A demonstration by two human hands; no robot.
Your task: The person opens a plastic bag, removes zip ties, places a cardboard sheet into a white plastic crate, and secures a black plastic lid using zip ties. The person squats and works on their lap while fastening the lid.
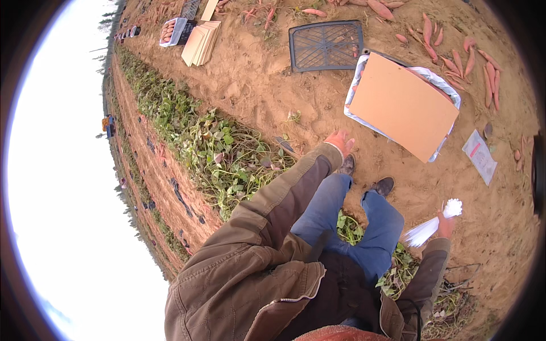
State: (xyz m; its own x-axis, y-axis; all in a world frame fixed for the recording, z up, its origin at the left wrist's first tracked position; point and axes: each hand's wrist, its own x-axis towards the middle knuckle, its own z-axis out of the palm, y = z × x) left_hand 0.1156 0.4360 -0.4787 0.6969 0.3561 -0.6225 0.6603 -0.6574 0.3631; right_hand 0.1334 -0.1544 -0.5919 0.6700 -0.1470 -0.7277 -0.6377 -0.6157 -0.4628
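My right hand (pixel 446 226) is closed round a bundle of white cable ties (pixel 422 232), their heads bunched above the fist and their tails fanning out to the left. My left hand (pixel 340 141) reaches forward over the soil with nothing in it, its fingers stretched out. Just ahead and to the right of that hand stands a crate lined with a pale bag (pixel 353 103). A flat tan cardboard sheet (pixel 404 105) lies across its top, and reddish sweet potatoes show at the crate's edge. Neither hand touches the crate.
A black plastic lattice panel (pixel 325 46) lies beyond the crate. Sweet potatoes (pixel 489 82) are scattered at the far right. A printed plastic packet (pixel 480 157) rests on the soil. Cardboard sheets (pixel 201 44) and a filled crate (pixel 175 32) are far left, past green vines (pixel 213 150).
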